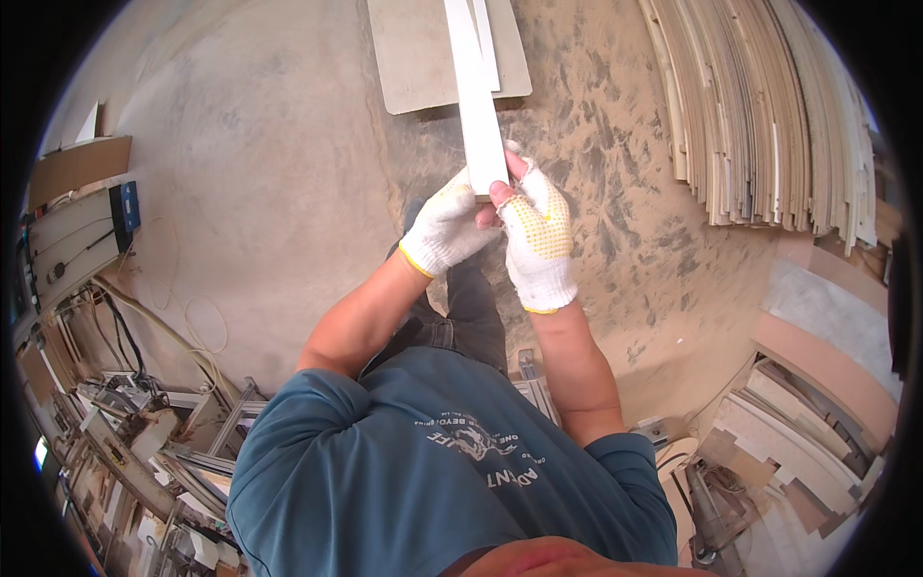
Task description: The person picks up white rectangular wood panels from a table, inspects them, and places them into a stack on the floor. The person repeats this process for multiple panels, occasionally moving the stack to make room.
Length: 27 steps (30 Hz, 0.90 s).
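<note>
Head view: the white strip [483, 125] is already in hand, its near end grasped by the fingers of the left hand [447, 229] and right hand [540, 226], not yet released; it reaches across the near edge of the panel [415, 58], beside a second strip [486, 48]. What remains, I cannot tell.

Btm ctr: teal-blue tee [375, 481], short slvs [312, 413], white lettering + graphic [476, 444] on chest. Ctr: dk grey trousers [475, 306]. Upper ctr: L hand [444, 229] & R hand [538, 231] wear white knit gloves [541, 281] w/ yellow-edged cuffs, some fingertips [499, 190] bare; R glove has yellow dots [550, 237].
</note>
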{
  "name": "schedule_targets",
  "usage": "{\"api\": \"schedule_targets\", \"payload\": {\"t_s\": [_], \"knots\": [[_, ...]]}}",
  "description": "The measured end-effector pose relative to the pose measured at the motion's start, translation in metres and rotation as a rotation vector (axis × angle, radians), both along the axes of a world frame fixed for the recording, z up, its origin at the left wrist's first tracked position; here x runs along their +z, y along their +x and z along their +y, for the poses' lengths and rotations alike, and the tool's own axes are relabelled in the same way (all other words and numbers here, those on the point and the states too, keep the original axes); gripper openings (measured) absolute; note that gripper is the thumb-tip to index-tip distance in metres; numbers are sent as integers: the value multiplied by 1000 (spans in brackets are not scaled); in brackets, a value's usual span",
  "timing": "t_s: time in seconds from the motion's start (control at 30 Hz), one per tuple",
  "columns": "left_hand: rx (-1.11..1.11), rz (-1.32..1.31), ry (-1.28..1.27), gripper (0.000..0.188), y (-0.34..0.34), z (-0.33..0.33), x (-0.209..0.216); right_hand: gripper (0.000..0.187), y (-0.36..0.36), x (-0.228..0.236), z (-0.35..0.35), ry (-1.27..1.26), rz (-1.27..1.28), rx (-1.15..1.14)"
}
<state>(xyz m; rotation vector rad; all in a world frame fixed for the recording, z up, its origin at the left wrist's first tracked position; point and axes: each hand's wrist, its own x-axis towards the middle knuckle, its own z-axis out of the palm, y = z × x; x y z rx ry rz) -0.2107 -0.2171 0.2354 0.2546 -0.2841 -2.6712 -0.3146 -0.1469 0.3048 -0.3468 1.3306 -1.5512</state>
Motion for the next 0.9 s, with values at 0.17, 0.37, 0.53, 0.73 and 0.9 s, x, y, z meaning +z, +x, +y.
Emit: {"api": "schedule_targets", "payload": {"t_s": [0.17, 0.37, 0.53, 0.73, 0.9], "knots": [[-54, 271, 166, 69, -2, -14, 14, 52, 9, 22, -3, 2, 97, -5], [93, 291, 255, 67, -23, -40, 44, 47, 26, 61, 3, 41, -36, -24], [-52, 323, 216, 60, -3, -49, 88, 56, 32, 106, 5, -146, -36, -22], [-6, 278, 139, 63, 11, -51, 152, 63, 42, 142, 1, -422, 186, 28], [15, 314, 75, 67, 18, -51, 172, 65, 47, 152, -7, -455, 337, 55]]}}
